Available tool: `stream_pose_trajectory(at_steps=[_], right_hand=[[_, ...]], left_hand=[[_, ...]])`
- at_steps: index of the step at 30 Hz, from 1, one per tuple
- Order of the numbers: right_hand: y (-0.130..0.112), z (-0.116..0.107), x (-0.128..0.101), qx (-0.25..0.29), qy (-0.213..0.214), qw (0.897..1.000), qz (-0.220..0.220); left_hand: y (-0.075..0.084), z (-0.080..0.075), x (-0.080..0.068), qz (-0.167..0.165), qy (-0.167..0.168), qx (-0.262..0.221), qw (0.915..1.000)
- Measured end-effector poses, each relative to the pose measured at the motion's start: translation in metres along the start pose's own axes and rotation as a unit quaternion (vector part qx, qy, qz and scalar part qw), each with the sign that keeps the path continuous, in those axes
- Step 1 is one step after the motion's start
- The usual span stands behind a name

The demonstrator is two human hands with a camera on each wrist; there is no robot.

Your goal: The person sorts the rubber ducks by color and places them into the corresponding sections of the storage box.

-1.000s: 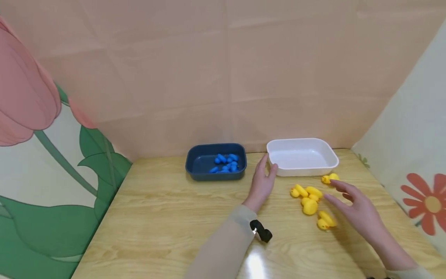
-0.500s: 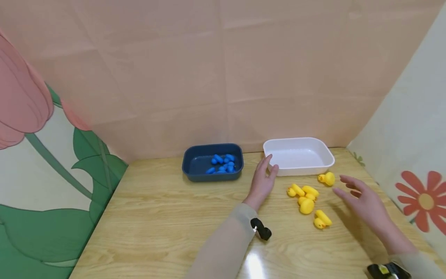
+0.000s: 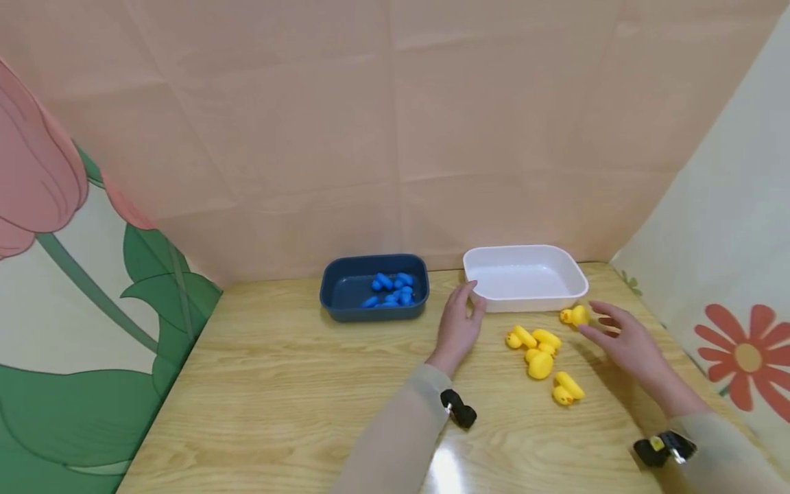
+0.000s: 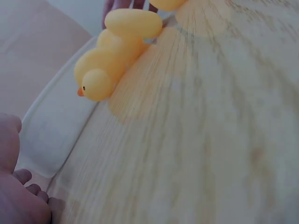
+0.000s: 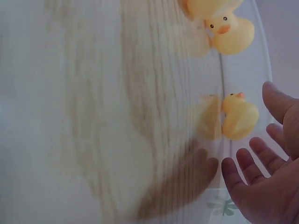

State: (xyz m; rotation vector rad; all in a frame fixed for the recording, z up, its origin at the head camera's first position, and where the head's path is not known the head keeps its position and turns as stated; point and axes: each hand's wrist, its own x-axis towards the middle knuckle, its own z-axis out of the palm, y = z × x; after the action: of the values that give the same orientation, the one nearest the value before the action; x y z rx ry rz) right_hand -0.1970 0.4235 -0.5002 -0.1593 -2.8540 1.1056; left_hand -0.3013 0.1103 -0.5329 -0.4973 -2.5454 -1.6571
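My left hand [image 3: 457, 326] is at the left front corner of a white plastic tray [image 3: 523, 304], fingertips against or just beside its wall; exact contact is unclear. Its fingers look relaxed in the left wrist view. Around a yellow rubber duck [image 3: 577, 315] by the tray's right front corner, my right hand [image 3: 626, 343] holds its thumb and fingers spread. In the right wrist view a gap shows between that duck [image 5: 240, 116] and the fingers. More yellow ducks [image 3: 540, 365] lie clustered in front of the tray, with another duck [image 3: 568, 389] nearer me.
A dark blue tray [image 3: 373, 315] holding several small blue ducks [image 3: 404, 295] stands left of the white one. Both trays sit at the back of the wooden table [image 3: 278, 398], before a pink backdrop [image 3: 296, 137]. A flower-printed panel [image 3: 747, 357] borders the right side.
My right hand drew back from the far duck, then moved left and up to it again. That duck turned slightly. My left hand stays by the white tray. The view shifted a little.
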Motion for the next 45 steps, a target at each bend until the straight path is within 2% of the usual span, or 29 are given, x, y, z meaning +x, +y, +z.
stream_pose_trajectory(at_steps=[6,13,21,30,40,45], right_hand=[[0.003,0.005,0.009,-0.006,-0.009,1.0,-0.007],[0.006,0.007,0.015,0.0,-0.009,1.0,-0.018],[0.007,0.01,0.018,-0.001,-0.003,0.999,-0.033],[0.009,0.014,0.021,-0.009,-0.002,1.0,-0.028],[0.012,0.017,0.025,-0.02,0.0,1.0,-0.02],[0.012,0.017,0.027,-0.023,0.002,1.0,-0.016]], left_hand=[[-0.005,-0.01,0.001,-0.008,0.026,0.007,0.9996],[-0.01,-0.02,-0.002,-0.003,0.039,0.015,0.9991],[-0.01,-0.03,-0.013,-0.027,0.053,0.0,0.9982],[-0.01,-0.035,-0.022,-0.045,0.07,0.005,0.9965],[-0.013,-0.036,-0.023,-0.028,0.056,0.017,0.9979],[-0.014,-0.034,-0.021,-0.041,0.05,0.019,0.9977]])
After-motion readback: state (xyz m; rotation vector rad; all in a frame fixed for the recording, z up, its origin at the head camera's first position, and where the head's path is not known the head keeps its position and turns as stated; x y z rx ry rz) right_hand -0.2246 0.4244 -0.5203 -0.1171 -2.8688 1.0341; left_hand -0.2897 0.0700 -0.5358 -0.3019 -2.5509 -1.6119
